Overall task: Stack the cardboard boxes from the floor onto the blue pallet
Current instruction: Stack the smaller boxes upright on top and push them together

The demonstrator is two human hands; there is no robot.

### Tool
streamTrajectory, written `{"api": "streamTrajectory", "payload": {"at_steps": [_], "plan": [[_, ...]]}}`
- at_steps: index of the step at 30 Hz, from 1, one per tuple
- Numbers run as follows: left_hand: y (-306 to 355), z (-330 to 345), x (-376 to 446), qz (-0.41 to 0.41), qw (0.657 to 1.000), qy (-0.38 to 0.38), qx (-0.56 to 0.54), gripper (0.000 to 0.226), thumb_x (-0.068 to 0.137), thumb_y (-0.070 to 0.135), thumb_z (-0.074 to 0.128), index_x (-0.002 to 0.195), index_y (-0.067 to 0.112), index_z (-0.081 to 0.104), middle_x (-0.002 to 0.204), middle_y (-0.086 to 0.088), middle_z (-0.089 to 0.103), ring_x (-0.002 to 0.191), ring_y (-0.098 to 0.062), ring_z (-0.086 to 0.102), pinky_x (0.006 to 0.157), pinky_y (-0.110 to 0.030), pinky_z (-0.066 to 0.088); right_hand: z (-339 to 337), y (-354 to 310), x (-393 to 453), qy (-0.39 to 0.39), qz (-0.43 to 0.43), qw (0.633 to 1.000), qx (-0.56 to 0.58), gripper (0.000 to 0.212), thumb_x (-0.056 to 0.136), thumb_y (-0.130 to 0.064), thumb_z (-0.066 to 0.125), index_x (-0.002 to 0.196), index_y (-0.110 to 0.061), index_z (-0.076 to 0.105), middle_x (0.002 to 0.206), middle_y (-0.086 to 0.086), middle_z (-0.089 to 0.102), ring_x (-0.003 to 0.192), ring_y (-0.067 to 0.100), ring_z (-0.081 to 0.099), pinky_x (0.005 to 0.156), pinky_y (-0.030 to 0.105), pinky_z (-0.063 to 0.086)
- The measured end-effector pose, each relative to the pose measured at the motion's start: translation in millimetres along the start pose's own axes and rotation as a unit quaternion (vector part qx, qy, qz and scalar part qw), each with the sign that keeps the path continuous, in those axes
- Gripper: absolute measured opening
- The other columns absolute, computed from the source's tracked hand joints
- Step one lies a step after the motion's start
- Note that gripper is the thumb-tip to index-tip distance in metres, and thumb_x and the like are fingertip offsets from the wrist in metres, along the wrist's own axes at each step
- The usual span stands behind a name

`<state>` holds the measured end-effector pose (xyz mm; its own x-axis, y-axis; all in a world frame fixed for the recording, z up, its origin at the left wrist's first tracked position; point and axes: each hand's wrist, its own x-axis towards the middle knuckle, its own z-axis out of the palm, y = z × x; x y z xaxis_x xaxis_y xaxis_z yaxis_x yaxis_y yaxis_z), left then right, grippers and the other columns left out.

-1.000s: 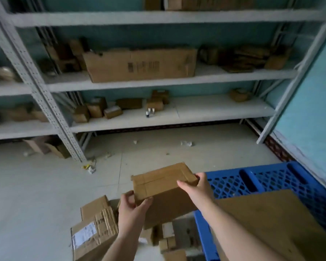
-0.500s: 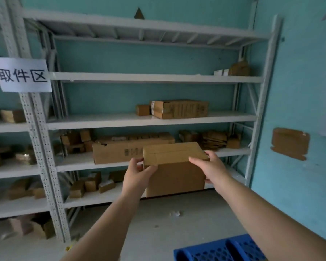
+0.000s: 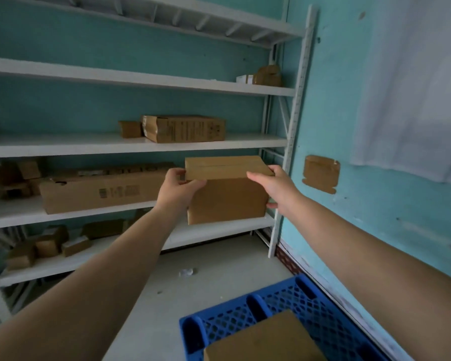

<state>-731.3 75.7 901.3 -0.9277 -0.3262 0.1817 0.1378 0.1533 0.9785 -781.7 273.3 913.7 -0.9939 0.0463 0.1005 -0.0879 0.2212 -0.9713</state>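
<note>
1. Step: carry phase, I judge. Cardboard box (image 3: pixel 227 190) held up in air at arm's length, in front of shelving (image 3: pixel 141 144), well above blue pallet (image 3: pixel 292 303).
2. Grip: left hand (image 3: pixel 179 190) & right hand (image 3: pixel 276 187) curl round box's top corners, one each side.
3. Next: lower onto pallet's bare far end, beside flat cardboard (image 3: pixel 263 340) on near part.
4. Room: wall (image 3: pixel 349 113) close along pallet's right edge; floor (image 3: pixel 193 282) open on left.

Matt brown cardboard box (image 3: pixel 227 196), glossy blue plastic lattice pallet (image 3: pixel 305 306), white painted metal shelving (image 3: pixel 130 145).

floor (image 3: pixel 219 285): blue pallet (image 3: pixel 245 312), paper scrap (image 3: pixel 187 272) | pallet: cardboard box (image 3: pixel 266 340)
</note>
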Motion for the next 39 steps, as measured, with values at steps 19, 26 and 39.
{"api": "streamTrajectory", "payload": {"at_steps": [19,26,39], "plan": [[-139,95,27,-0.163,0.982,-0.094,0.022,0.060,0.079,0.035,0.067,0.131,0.028,0.037,0.120,-0.004,0.054,0.100,-0.024,0.056,0.075,-0.038,0.052,-35,136,34,0.024,0.124,0.986,-0.107,0.066,0.076,-0.040,0.073,0.131,-0.024,0.040,0.127,-0.001,0.052,0.105,0.020,0.052,0.092,0.049,0.045],[-229,94,43,-0.217,0.968,-0.116,0.057,0.068,0.075,0.028,0.071,0.132,0.023,0.034,0.110,-0.002,0.055,0.097,-0.023,0.057,0.067,-0.033,0.047,-1,216,51,-0.017,0.185,0.974,-0.129,0.056,0.078,-0.032,0.073,0.123,-0.025,0.042,0.107,-0.008,0.055,0.091,0.011,0.057,0.075,0.035,0.049],[-482,116,12,-0.354,0.924,-0.143,0.021,0.078,0.075,0.008,0.071,0.140,0.021,0.030,0.121,-0.005,0.050,0.101,-0.020,0.052,0.081,-0.039,0.052,54,458,70,-0.112,0.306,0.917,-0.230,0.078,0.075,-0.028,0.077,0.138,-0.023,0.032,0.132,0.000,0.049,0.111,0.019,0.052,0.089,0.033,0.041]]}}
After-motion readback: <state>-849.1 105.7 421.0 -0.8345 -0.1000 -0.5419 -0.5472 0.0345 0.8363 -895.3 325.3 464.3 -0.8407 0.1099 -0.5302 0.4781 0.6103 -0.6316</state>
